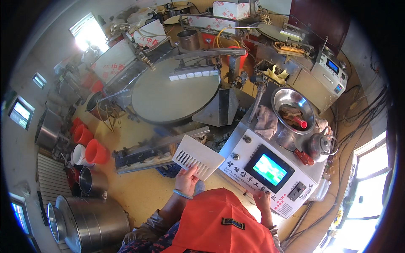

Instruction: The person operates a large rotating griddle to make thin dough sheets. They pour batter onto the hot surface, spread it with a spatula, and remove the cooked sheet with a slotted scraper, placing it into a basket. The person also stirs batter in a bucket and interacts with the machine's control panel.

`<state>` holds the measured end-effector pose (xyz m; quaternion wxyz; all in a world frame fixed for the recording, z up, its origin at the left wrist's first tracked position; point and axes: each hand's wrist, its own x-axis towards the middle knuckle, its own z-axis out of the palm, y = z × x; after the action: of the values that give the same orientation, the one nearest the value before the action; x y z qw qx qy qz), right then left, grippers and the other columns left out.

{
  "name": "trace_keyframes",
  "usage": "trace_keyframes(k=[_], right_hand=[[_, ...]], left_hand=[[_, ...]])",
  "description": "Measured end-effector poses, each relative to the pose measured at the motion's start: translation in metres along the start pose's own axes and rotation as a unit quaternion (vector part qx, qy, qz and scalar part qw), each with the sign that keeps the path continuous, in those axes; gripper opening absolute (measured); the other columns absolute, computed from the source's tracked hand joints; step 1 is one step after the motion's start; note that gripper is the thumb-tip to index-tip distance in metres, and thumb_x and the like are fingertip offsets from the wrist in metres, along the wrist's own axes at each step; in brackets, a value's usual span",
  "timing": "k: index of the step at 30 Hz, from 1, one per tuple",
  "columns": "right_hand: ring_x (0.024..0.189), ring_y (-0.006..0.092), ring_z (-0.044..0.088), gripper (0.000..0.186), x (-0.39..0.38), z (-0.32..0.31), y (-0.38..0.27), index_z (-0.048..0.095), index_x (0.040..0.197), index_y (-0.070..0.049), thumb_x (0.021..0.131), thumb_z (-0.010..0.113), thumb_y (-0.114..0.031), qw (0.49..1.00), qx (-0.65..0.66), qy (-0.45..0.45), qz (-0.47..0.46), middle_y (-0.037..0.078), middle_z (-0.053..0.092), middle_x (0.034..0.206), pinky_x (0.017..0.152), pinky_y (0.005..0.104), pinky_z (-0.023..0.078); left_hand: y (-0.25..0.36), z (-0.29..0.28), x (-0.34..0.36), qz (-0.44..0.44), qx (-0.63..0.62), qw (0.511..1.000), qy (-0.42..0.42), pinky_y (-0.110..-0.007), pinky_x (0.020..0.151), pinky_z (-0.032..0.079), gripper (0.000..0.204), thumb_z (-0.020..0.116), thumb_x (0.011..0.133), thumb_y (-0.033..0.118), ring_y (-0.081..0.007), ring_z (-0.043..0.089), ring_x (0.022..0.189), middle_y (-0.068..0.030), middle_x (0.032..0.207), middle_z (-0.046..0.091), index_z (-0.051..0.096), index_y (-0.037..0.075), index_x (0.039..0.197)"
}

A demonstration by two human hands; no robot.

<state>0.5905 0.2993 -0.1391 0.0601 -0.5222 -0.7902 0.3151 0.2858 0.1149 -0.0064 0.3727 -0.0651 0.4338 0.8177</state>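
Note:
My left hand [186, 181] grips the lower edge of a white plastic plate [201, 154] with a row of slots, held tilted over the floor beside the white control box [228, 159]. My right hand [263, 201] is at the box's front lower edge, below its lit screen [269, 168], with fingers curled; what they hold or press is too small to make out. A red cap [213, 225] fills the bottom middle, between my forearms. Just beyond the plate lies a long metal trough [139, 156], and behind that a large round griddle [168, 97].
Red buckets [97, 152], a white bucket [79, 156] and steel pots [90, 227] stand at left. A steel bowl [306, 105] and kettle [318, 147] sit on the box. More machines [316, 84] stand behind. Black cables [350, 130] run along the right wall.

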Motion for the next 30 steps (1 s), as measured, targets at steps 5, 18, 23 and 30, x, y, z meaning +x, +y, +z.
trace_keyframes(k=[5,18,23,30], right_hand=[[0.096,0.0408,0.052,0.031,0.000,0.000,0.000,0.058,0.078,0.000,0.071,0.071,-0.027,1.000,0.003,-0.013,0.010,0.029,0.050,0.101,0.084,0.0437,0.046],[0.096,0.0382,0.051,0.030,0.008,0.005,0.001,0.064,0.088,-0.002,0.072,0.068,-0.028,0.997,-0.075,-0.012,-0.008,0.023,0.058,0.090,0.086,0.0425,0.044],[0.097,0.0386,0.051,0.032,0.015,0.018,0.019,0.064,0.088,-0.002,0.071,0.068,-0.029,0.998,-0.038,-0.043,0.007,0.025,0.055,0.096,0.087,0.0424,0.044],[0.099,0.0403,0.051,0.031,0.023,0.036,0.048,0.063,0.084,-0.001,0.071,0.069,-0.029,0.997,-0.050,-0.053,0.025,0.028,0.050,0.104,0.087,0.0427,0.044]], left_hand=[[-0.001,0.000,0.000,0.001,-0.010,1.000,-0.006,-0.033,0.087,0.050,0.025,0.057,0.088,0.004,-0.0166,0.060,0.101,-0.0037,0.109,0.061,0.056,0.008,0.113],[-0.002,-0.003,0.003,-0.007,0.004,1.000,0.003,-0.034,0.087,0.050,0.026,0.058,0.088,0.004,-0.0167,0.060,0.102,-0.0043,0.111,0.061,0.056,0.008,0.114],[-0.003,-0.005,0.004,-0.004,0.003,1.000,0.003,-0.033,0.086,0.050,0.024,0.058,0.088,0.005,-0.0162,0.060,0.101,-0.0039,0.109,0.062,0.057,0.008,0.112],[-0.003,-0.001,0.002,-0.008,0.005,1.000,0.014,-0.033,0.086,0.050,0.024,0.057,0.088,0.004,-0.0165,0.060,0.101,-0.0042,0.109,0.062,0.057,0.008,0.112]])
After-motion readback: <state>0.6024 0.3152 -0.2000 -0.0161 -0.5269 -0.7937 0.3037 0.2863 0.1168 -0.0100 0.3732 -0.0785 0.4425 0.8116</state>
